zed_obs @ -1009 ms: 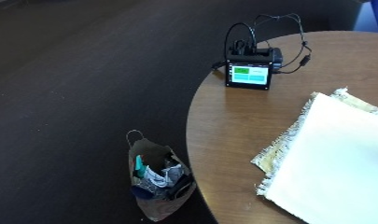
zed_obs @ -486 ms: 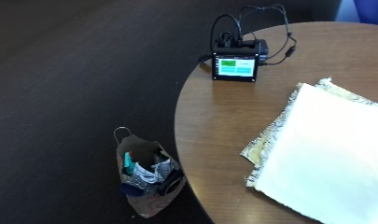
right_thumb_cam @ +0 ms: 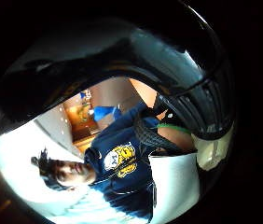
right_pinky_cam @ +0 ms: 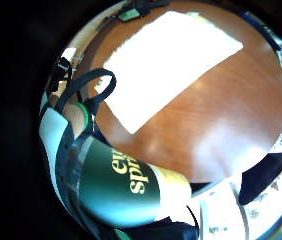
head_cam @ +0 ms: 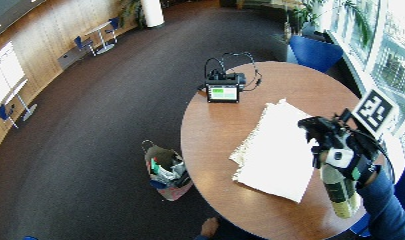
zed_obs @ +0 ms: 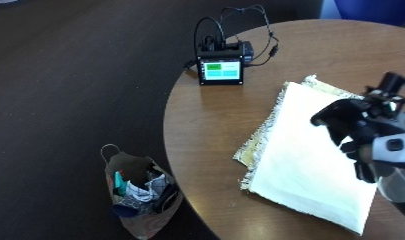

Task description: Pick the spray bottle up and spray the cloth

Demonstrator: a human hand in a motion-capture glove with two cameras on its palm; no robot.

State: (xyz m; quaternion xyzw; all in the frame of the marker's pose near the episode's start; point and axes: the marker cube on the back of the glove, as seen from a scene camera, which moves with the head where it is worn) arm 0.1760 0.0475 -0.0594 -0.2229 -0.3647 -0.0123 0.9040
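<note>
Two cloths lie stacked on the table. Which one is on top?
The plain white cloth is on top; the yellowish fringed cloth shows only as an edge poking out beneath it, on the side toward the small screen.

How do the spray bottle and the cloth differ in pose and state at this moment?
The spray bottle is raised off the table, gripped by the gloved right hand; the cloth lies flat on the table, untouched. The bottle is dark green with a black head; the cloth is pale cream with fringed edges. The bottle's head is over the cloth.
</note>
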